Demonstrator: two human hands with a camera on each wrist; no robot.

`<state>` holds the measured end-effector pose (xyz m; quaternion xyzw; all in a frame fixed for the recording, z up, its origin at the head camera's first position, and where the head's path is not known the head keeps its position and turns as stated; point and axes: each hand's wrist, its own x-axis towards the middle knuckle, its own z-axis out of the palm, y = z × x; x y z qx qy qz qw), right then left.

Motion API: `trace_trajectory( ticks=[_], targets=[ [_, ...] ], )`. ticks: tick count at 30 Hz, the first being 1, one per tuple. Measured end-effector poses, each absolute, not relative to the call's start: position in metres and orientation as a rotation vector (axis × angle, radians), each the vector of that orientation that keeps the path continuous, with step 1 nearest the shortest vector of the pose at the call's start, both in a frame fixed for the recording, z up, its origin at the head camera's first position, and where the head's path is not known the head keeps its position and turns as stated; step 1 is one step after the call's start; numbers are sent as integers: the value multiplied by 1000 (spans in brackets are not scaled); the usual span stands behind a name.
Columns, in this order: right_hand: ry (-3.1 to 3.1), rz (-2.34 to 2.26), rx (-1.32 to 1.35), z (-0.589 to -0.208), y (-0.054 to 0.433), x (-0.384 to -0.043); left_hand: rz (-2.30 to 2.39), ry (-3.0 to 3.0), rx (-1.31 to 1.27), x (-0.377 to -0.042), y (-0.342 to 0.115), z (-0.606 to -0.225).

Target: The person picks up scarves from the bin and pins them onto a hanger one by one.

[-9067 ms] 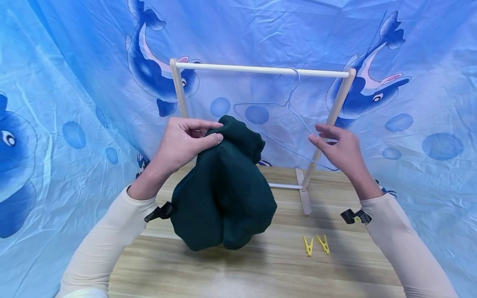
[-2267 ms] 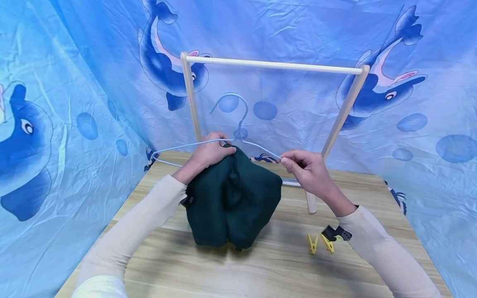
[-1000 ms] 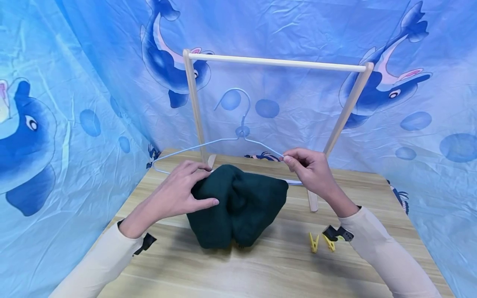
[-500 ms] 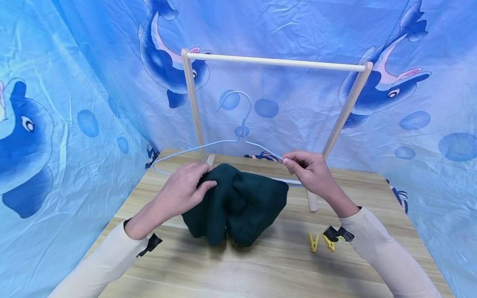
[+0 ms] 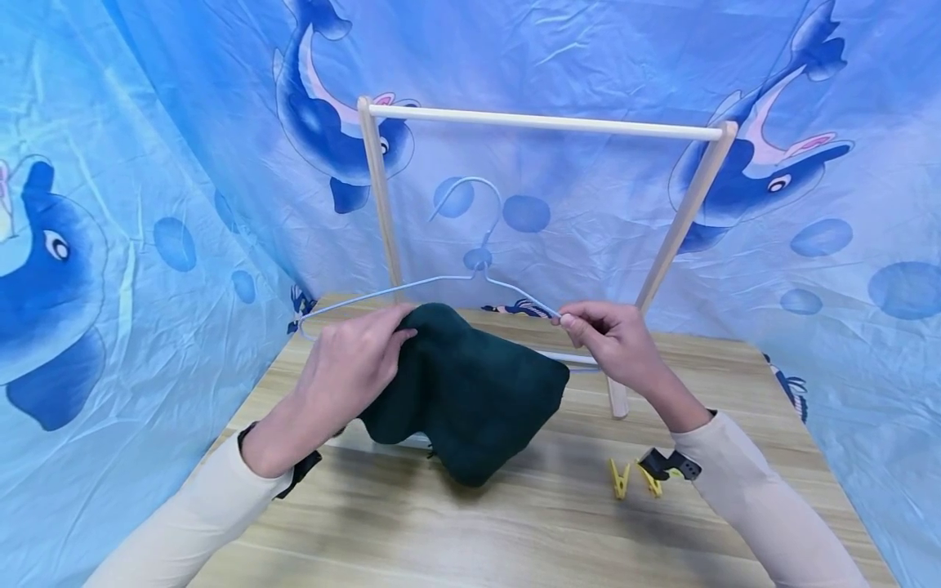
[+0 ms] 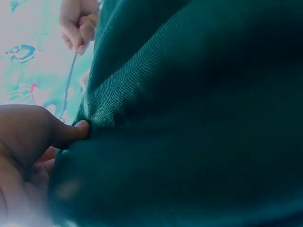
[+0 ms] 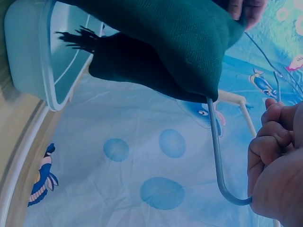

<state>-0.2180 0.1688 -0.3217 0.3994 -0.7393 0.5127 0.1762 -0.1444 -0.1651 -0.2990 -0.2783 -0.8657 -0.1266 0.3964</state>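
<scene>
A dark green scarf (image 5: 481,400) hangs folded over the lower bar of a light blue wire hanger (image 5: 434,280). In the right wrist view the scarf's fringe (image 7: 80,39) dangles below it. My left hand (image 5: 353,359) pinches the scarf's upper left part between thumb and fingers; the left wrist view shows the thumb (image 6: 75,132) pressed on the fabric. With curled fingers, my right hand (image 5: 610,339) grips the hanger's right shoulder. The hook points up, off the rod. The cloth hides most of the lower bar.
A wooden rack (image 5: 544,122) stands behind the hanger. Two yellow clothespins (image 5: 619,479) lie on the wooden table (image 5: 485,547) at right, one partly behind the right wrist's camera. A pale blue tub (image 7: 28,52) sits under the scarf. Dolphin-print curtains surround the table.
The hanger has come off the rack into my right hand. Over the last second, my left hand has gone from loose fingers to a pinch, lifting the scarf's left part and spreading it.
</scene>
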Motion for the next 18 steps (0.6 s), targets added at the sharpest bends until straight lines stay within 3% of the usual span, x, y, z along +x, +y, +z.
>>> trace_trajectory(
  ticks=[18],
  targets=[
    [-2046,1464,1122,-314,165,-214,-210,-2265,-630,-156,-171,-312]
  ],
)
